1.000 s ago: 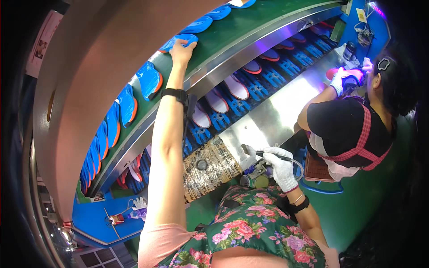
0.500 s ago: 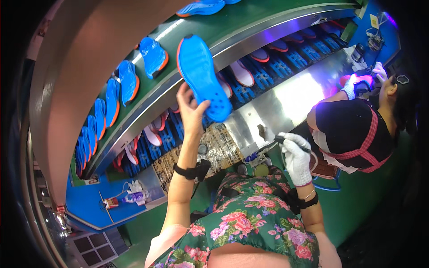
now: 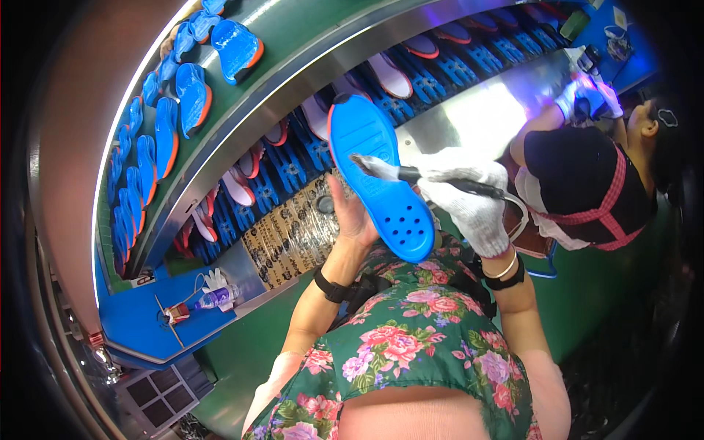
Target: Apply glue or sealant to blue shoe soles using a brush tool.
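1. The blue sole [image 3: 385, 202] is held in the air, at the near side of the tabletop [image 3: 469, 114].
2. It is probably light, a little bendy, maybe slippery; the side edges seem best for holding.
3. The left hand [image 3: 354, 220] supports it, thumb apart; fingers are hidden behind, so their grip cannot be told.
4. The gloved right hand [image 3: 469, 194] is closed around a brush [image 3: 408, 174]; whether bristles touch is unclear.

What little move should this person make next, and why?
Perhaps draw the black-handled brush lightly along the blue shoe sole: the bare left hand supports the sole, and the gloved right hand holds the brush tip over it; whether they touch is unclear.
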Tool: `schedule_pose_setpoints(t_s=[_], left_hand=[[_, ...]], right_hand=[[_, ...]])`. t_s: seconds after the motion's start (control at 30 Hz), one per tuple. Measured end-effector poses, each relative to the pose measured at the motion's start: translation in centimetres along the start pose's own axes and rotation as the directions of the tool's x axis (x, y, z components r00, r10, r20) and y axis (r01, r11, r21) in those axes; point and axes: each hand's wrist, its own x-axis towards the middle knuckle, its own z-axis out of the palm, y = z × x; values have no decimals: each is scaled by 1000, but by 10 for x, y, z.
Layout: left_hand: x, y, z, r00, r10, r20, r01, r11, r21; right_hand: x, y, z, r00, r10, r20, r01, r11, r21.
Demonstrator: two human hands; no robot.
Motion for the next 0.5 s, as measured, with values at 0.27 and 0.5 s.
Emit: schedule_pose_setpoints(t_s=[0.27, 0.5], left_hand=[[-17, -18, 15, 919, 277, -279, -160, 912, 377], [-41, -54, 9, 927, 269, -260, -61, 795, 603]], right_hand=[[-15, 13, 34, 993, -75, -93, 77, 997, 11], [-50, 15, 32, 956, -295, 0, 292, 945, -145]])
